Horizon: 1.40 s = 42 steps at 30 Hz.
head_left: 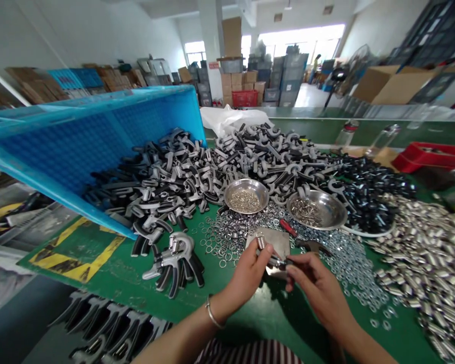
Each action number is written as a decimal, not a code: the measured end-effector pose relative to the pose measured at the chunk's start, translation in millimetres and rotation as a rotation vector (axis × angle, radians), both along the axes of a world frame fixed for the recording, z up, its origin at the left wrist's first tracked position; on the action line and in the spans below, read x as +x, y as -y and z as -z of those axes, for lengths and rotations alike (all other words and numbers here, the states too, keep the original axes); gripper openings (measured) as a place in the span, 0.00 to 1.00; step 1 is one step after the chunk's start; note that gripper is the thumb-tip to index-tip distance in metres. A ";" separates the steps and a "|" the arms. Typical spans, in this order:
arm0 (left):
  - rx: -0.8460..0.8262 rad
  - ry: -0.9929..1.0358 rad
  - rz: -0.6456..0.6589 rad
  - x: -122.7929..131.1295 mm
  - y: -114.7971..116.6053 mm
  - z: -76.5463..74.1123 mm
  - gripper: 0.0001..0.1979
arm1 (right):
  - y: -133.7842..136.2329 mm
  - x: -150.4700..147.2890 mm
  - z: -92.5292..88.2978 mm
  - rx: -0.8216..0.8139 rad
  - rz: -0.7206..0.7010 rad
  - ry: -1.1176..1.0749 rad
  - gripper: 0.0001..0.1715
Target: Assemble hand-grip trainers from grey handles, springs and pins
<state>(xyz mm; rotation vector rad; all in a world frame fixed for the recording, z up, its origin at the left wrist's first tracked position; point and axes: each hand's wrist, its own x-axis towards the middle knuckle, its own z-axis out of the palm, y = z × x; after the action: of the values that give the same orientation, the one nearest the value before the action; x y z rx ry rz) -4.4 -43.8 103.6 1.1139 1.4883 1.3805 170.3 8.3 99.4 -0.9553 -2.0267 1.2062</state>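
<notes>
**Q:** What does your left hand hold, and where?

**A:** At lower centre of the frame, your left hand grips a short coil spring in a narrow pinch between thumb and forefinger. A metal bangle circles your wrist.

**Q:** And your right hand?

**A:** Your right hand holds a small dark metal part, also in a narrow pinch, just beside the spring. The part is too small to identify further.

**Q:** What lies beneath your hands?

**A:** A steel plate lies under the held parts on the green bench mat. A red-handled screwdriver lies just above the plate.

**Q:** What surrounds the work area?

**A:** At centre, grey-and-black grip handles spill from a tipped blue crate. Two steel bowls of small parts sit at their edge. Loose metal rings cover the mat below them, and silver sleeves fill the right of the frame.
</notes>
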 end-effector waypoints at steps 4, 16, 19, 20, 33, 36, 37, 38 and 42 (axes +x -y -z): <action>0.007 -0.075 0.017 -0.8 4.3 -3.9 0.14 | -3.0 0.8 -0.2 0.274 -0.097 -0.049 0.09; 0.092 -0.467 -0.080 -16.6 -1.3 6.7 0.10 | 8.8 -36.0 -6.5 -0.680 -0.151 -0.296 0.20; 0.170 -0.492 0.050 -21.6 3.3 5.7 0.10 | 10.9 -33.8 -3.2 -0.896 -0.262 -0.256 0.28; 0.192 -0.505 0.104 -23.0 5.1 5.1 0.10 | 10.6 -32.3 -1.3 -1.028 -0.349 -0.238 0.31; 0.131 -0.371 0.136 -25.4 21.1 18.2 0.11 | 16.3 -27.2 23.7 -0.756 -0.523 0.078 0.40; 0.100 -0.437 0.189 -29.1 23.3 17.8 0.11 | 17.6 -27.5 23.4 -0.976 -0.587 0.050 0.45; 0.064 -0.435 0.155 -29.7 23.3 19.8 0.12 | 15.7 -26.6 21.9 -0.875 -0.510 0.058 0.41; 0.030 -0.418 0.105 -29.8 23.1 22.4 0.12 | 13.4 -25.7 20.2 -0.741 -0.399 0.049 0.34; 0.012 -0.302 -0.008 -27.3 25.9 27.1 0.14 | 11.2 -25.0 19.1 -0.938 -0.130 -0.209 0.11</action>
<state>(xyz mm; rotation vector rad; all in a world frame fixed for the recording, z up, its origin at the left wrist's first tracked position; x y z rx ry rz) -31.7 -69.7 76.5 1.3719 1.6987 1.2687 145.3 -2.9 80.2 -1.0275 -1.3307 2.2983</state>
